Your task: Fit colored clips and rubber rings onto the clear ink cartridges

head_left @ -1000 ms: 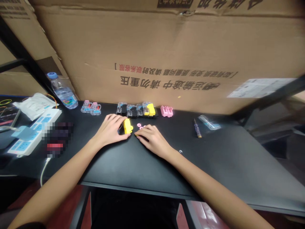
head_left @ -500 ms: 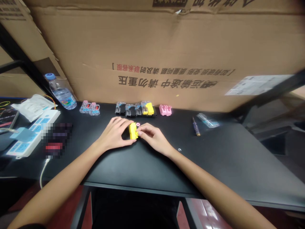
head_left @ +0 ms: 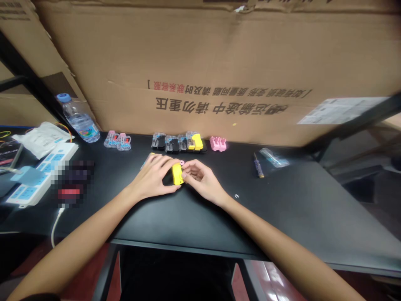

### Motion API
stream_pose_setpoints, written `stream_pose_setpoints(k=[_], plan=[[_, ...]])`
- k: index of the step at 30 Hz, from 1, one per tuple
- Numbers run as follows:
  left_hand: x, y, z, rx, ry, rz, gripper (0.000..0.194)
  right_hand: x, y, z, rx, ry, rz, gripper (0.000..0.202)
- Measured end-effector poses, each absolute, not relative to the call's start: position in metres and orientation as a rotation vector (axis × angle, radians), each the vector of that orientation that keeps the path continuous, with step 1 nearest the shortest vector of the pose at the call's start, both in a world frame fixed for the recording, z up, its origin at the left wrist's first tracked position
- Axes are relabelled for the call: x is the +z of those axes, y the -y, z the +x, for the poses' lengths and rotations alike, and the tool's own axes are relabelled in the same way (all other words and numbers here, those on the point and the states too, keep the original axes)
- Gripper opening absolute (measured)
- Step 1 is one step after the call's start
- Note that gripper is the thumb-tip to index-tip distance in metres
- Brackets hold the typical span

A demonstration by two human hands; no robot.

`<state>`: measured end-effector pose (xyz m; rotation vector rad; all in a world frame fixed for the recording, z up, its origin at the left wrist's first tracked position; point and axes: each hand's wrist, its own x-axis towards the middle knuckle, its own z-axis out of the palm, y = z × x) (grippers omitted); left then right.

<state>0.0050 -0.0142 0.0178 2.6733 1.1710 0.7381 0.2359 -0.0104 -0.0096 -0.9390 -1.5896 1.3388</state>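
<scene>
A small yellow plastic block point(head_left: 177, 174) is between my two hands, just above or on the black tabletop. My left hand point(head_left: 154, 173) is closed on it, fingers along its far end and thumb at the near end. At the block's right side, the fingertips of my right hand point(head_left: 200, 177) are pinched against it; any small part inside that pinch is hidden. A pink ring-like piece point(head_left: 182, 162) shows just beyond the block. Part of a clear piece with a yellow edge point(head_left: 152, 155) peeks out behind my left fingers.
Along the back lie clear-and-black modules point(head_left: 171, 144), one yellow-topped point(head_left: 196, 142), a pink part point(head_left: 218, 143) and two clear-pink pieces point(head_left: 118, 141). On the right are a screwdriver point(head_left: 258, 165), a plastic packet point(head_left: 274, 158) and a tiny white clip point(head_left: 237, 196). Left stand a bottle point(head_left: 79, 121) and power strip point(head_left: 44, 173).
The yellow block has turned slightly and shifted a little to the right in my left hand. My right fingers have curled more and still touch its right side.
</scene>
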Motion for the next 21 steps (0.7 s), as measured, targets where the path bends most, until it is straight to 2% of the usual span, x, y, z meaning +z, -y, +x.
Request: stream_pose_setpoints(k=[8,15,18,21], plan=[[0.0204,0.0135,0.0014,0.918,-1.181,2.604,0.060,-0.0022,0.0046,0.2403,1.307,1.457,-0.969,0.035],[0.0197,0.0147,0.0006,0.981,-1.127,2.512,0.065,-0.0013,0.0049,0.2438,1.465,1.515,-0.952,0.034],[0.0164,0.0137,-0.0015,1.008,-1.084,2.500,0.072,-0.0025,0.0073,0.2419,1.576,1.428,-0.899,0.035],[0.0137,0.0131,-0.0022,0.980,-1.040,2.509,0.082,0.0007,0.0115,0.2392,1.731,1.349,-0.829,0.046]])
